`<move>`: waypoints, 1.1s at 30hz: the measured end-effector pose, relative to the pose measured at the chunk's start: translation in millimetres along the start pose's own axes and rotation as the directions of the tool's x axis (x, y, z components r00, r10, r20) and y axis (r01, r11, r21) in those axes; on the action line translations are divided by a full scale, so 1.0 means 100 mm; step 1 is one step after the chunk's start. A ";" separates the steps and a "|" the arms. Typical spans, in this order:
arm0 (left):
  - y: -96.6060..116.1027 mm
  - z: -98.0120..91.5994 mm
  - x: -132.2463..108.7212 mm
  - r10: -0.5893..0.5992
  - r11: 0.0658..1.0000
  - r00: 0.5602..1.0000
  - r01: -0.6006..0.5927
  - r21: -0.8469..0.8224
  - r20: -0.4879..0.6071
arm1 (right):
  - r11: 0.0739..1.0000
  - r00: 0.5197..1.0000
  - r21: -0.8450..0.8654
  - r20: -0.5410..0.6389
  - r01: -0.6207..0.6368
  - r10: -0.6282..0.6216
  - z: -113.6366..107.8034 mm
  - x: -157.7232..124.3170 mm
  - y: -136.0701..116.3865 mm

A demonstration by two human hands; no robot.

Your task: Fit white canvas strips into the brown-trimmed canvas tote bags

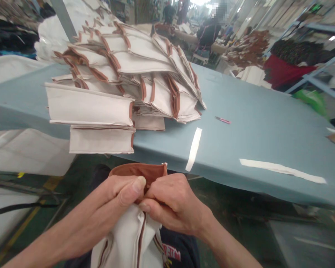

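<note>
A cream fabric piece with brown lining and dark piping, perhaps a bag (128, 236), lies across my lap below the table edge. My left hand (125, 190) pinches its brown edge, thumb on top. Pressed close beside it, my right hand (173, 203) grips the same piece with curled fingers. The brown lining (139, 170) stands up behind both hands. What lies between the fingertips is hidden.
A large heap of similar cream-and-brown pieces (145, 56) covers the left of the blue-grey table (257, 123). Small pink-handled snips (223, 120) and two white strips (194, 149) lie to the right. People (208, 37) sit farther back.
</note>
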State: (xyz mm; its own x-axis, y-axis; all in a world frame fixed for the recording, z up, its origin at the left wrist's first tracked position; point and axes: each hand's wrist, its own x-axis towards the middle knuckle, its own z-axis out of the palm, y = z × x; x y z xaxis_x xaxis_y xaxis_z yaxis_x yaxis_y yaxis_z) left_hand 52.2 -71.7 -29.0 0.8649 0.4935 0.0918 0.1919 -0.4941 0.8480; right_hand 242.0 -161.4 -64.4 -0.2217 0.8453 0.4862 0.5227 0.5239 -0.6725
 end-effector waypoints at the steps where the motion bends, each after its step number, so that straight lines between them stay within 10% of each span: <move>1: 0.01 0.03 0.02 -0.044 0.997 0.999 0.045 -0.055 0.021 | 1.000 1.000 -0.019 -0.024 0.018 -0.018 0.01 0.00 0.02; 13: -0.22 0.14 -0.01 -0.066 0.948 0.995 0.086 -0.306 0.073 | 0.944 0.984 0.284 -0.007 -0.169 0.178 -0.01 -0.06 0.01; 21: -0.36 0.16 -0.02 -0.089 0.923 0.988 0.128 -0.362 0.123 | 0.984 0.989 0.101 0.017 -0.149 0.148 -0.01 -0.09 -0.04; 33: -0.17 0.08 -0.51 0.095 0.976 0.995 -0.098 0.194 0.025 | 0.979 0.997 -0.197 0.057 0.060 -0.050 0.08 -0.12 -0.37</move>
State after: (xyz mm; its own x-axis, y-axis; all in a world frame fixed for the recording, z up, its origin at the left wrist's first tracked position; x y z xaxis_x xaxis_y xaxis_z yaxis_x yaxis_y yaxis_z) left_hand 9.0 -94.2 -52.6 0.8904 0.4265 0.1590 0.1924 -0.6692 0.7177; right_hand 219.1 -190.5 -49.8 -0.2945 0.8226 0.4864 0.6603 0.5431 -0.5187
